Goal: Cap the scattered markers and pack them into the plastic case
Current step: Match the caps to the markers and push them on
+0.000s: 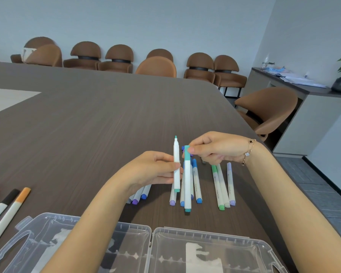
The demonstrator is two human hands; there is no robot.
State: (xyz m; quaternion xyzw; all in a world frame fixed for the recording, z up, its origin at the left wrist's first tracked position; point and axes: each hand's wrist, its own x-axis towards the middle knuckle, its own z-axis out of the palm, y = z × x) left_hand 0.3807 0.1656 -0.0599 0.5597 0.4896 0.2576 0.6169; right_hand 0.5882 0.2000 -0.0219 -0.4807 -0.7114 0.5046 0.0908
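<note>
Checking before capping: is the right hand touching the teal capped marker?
Touching. The head view shows the right hand pinching the teal capped marker at its top cap.

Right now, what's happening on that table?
A person is sorting markers. The left hand holds an uncapped teal marker upright, tip exposed. The right hand pinches the top of a capped teal marker, also upright. More capped markers lie on the table beyond the hands, and a few lie at the left edge. The clear plastic case sits open nearest the camera, with no markers visible in it.
</note>
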